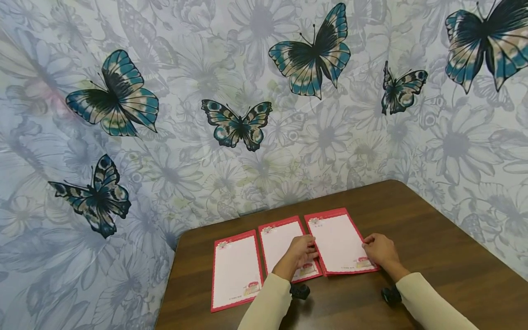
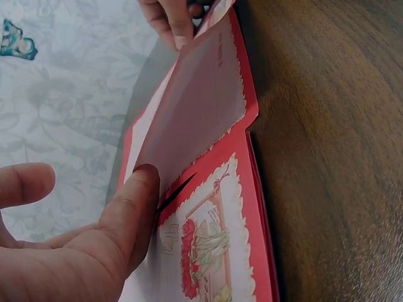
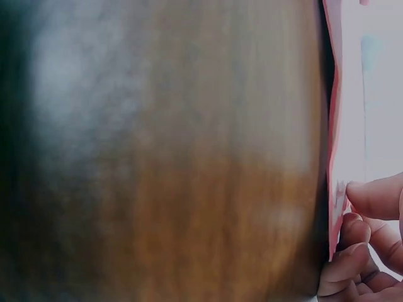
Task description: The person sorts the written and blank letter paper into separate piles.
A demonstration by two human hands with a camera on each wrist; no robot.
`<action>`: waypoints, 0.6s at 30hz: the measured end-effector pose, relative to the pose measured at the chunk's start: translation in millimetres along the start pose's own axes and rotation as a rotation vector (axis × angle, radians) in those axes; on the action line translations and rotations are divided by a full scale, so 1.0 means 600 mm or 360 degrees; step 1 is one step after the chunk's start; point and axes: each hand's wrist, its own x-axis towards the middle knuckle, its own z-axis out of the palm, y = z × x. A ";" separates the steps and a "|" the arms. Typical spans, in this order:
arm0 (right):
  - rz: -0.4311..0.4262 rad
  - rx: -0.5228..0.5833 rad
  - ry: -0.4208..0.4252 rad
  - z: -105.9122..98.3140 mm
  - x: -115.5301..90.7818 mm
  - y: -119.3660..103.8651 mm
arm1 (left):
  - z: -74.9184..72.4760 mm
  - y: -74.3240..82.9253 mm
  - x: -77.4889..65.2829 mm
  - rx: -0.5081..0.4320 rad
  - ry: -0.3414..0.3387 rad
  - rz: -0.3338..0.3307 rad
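Note:
Three red-bordered notepads with white pages and small printed pictures lie in a row: a left notepad [image 1: 236,270], a middle notepad [image 1: 280,243] and a right notepad [image 1: 336,238]. My left hand [image 1: 300,252] is over the middle one, its fingertips at the right notepad's left edge. In the left wrist view its extended fingers [image 2: 129,207] touch that edge while the thumb stays apart. Between thumb and fingers, my right hand [image 3: 371,239] pinches the right notepad's right edge. The left wrist view shows the right notepad tilted, overlapping the middle one's border.
The brown wooden table [image 1: 433,256] extends to the right and in front of the notepads. Behind it stands a wall [image 1: 173,183] with butterfly and flower patterns. A black wrist device [image 1: 299,291] is on the left wrist, another black device [image 1: 391,295] on the right.

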 end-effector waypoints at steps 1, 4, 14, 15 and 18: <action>-0.0001 -0.0005 0.0004 0.001 0.000 0.001 | -0.001 0.000 0.000 -0.0007 -0.0001 0.0002; -0.0006 -0.0009 0.0011 0.004 0.000 0.003 | -0.003 0.001 -0.002 -0.0032 -0.0004 0.0027; 0.0007 -0.0021 0.0004 0.004 -0.002 0.005 | -0.023 0.020 -0.022 0.0038 -0.0064 0.0150; 0.0007 -0.0024 0.0006 0.003 -0.002 0.006 | -0.027 0.023 -0.025 0.0053 -0.0069 0.0154; -0.0012 -0.0025 0.0015 0.005 0.003 0.005 | -0.051 0.031 -0.036 0.0057 -0.0075 0.0179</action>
